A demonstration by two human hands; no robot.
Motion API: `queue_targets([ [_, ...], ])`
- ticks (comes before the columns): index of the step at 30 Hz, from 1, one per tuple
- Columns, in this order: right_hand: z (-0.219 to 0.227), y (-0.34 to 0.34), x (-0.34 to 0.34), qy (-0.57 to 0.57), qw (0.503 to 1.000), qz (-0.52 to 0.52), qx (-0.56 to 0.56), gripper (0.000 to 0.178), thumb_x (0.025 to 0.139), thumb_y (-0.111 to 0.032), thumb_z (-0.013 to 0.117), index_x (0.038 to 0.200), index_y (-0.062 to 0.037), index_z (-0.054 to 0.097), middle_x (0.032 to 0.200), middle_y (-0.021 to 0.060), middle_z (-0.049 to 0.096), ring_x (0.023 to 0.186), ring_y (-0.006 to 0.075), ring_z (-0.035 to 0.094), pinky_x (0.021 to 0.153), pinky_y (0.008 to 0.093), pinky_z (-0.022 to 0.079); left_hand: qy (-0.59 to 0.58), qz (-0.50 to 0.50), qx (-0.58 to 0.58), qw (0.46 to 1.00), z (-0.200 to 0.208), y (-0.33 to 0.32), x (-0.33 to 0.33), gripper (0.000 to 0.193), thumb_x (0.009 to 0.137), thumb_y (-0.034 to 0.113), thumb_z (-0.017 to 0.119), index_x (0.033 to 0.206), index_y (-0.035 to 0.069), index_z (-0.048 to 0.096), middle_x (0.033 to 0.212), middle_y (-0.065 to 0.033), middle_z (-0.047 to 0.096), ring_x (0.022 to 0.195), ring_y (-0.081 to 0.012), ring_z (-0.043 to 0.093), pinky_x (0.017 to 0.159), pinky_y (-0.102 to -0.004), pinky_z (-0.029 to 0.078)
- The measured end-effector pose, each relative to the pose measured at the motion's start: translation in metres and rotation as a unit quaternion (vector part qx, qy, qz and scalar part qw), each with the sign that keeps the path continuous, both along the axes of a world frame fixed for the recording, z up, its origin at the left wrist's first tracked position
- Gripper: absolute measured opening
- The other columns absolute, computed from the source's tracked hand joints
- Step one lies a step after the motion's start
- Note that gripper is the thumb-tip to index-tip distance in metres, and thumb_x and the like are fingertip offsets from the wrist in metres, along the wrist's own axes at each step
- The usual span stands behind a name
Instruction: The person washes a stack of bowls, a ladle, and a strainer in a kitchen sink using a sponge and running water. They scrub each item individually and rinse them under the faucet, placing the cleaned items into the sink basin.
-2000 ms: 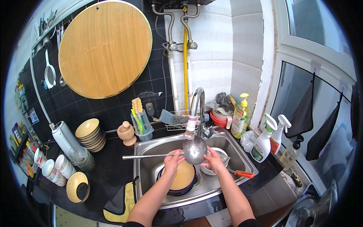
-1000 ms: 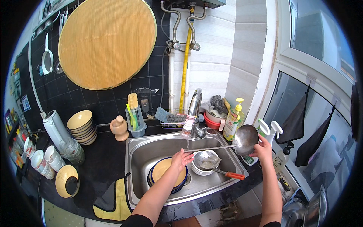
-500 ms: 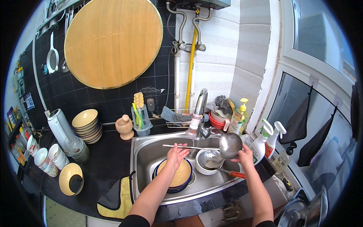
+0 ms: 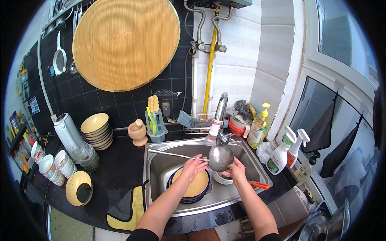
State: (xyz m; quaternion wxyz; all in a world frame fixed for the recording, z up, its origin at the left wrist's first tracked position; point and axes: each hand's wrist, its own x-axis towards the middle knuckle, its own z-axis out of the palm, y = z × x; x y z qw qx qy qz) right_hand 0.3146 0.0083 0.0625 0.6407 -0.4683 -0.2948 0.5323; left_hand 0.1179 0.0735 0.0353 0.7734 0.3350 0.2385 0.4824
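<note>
A steel ladle (image 4: 220, 158) is held over the sink (image 4: 157, 182), its long handle pointing left. My left hand (image 4: 194, 168) bears the handle near the ladle's bowl, fingers fairly straight. My right hand (image 4: 236, 170) grips the bowl's rim from the right; part of its fingers is behind the metal. Just above the ladle is the tap (image 4: 220, 107). Below my left hand stands a stack of cream bowls with blue rims (image 4: 198, 185). White bowls (image 4: 223, 179), mostly hidden by the ladle and my right hand, sit beside an orange-handled utensil (image 4: 259, 185).
On the left counter stand stacked bowls (image 4: 95, 124), paper cups (image 4: 64, 161), a bowl with a dark patch inside (image 4: 73, 188) and a yellow-grey cloth (image 4: 138, 205). Behind the sink are a wooden mortar (image 4: 138, 134) and a utensil holder (image 4: 157, 130). Spray bottles (image 4: 280, 154) line the right.
The ladle's bowl has moved left and a little lower, closer under the tap, with my right hand on it. My left hand has shifted slightly along the handle toward the bowl.
</note>
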Motion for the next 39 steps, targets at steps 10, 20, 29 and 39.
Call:
queue_targets([
  [10, 0.009, -0.018, -0.011, 0.023, 0.995, 0.085, -0.047, 0.036, 0.075, -0.001, 0.046, 0.111, 0.0041, 0.044, 0.090, 0.0172, 0.057, 0.072, 0.0327, 0.063, 0.056, 0.0350, 0.057, 0.065, -0.069, -0.065, 0.993, -0.022, -0.014, -0.016, 0.038, 0.090, 0.028, 0.043, 0.111, -0.003, 0.047, 0.106, -0.0240, 0.051, 0.094, -0.0305, 0.056, 0.081, -0.0386, 0.049],
  [20, -0.029, -0.013, 0.007, 0.047, 0.976, 0.174, -0.125, 0.022, 0.083, -0.002, 0.041, 0.104, 0.0058, 0.043, 0.101, 0.0206, 0.054, 0.085, 0.0369, 0.060, 0.068, 0.0382, 0.055, 0.209, 0.035, -0.023, 0.977, 0.006, -0.035, -0.015, 0.028, 0.088, 0.021, 0.046, 0.091, -0.005, 0.056, 0.081, -0.0219, 0.061, 0.067, -0.0260, 0.063, 0.062, -0.0292, 0.054],
  [29, -0.052, 0.022, -0.039, 0.033, 0.972, 0.213, -0.090, 0.032, 0.088, -0.001, 0.035, 0.119, -0.0048, 0.039, 0.107, 0.0126, 0.055, 0.087, 0.0250, 0.060, 0.071, 0.0380, 0.054, 0.234, 0.160, 0.135, 0.949, 0.009, -0.036, -0.035, 0.019, 0.087, 0.014, 0.050, 0.094, -0.002, 0.058, 0.087, -0.0115, 0.060, 0.072, -0.0161, 0.060, 0.063, -0.0251, 0.052],
  [39, -0.041, 0.055, -0.016, 0.046, 0.991, 0.122, 0.041, 0.047, 0.083, 0.004, 0.040, 0.127, -0.0124, 0.037, 0.098, 0.0052, 0.058, 0.077, 0.0146, 0.059, 0.058, 0.0282, 0.052, 0.071, 0.083, 0.077, 0.991, 0.008, -0.012, -0.029, 0.031, 0.088, 0.019, 0.050, 0.115, 0.005, 0.048, 0.111, -0.0093, 0.053, 0.098, -0.0201, 0.055, 0.085, -0.0330, 0.046],
])
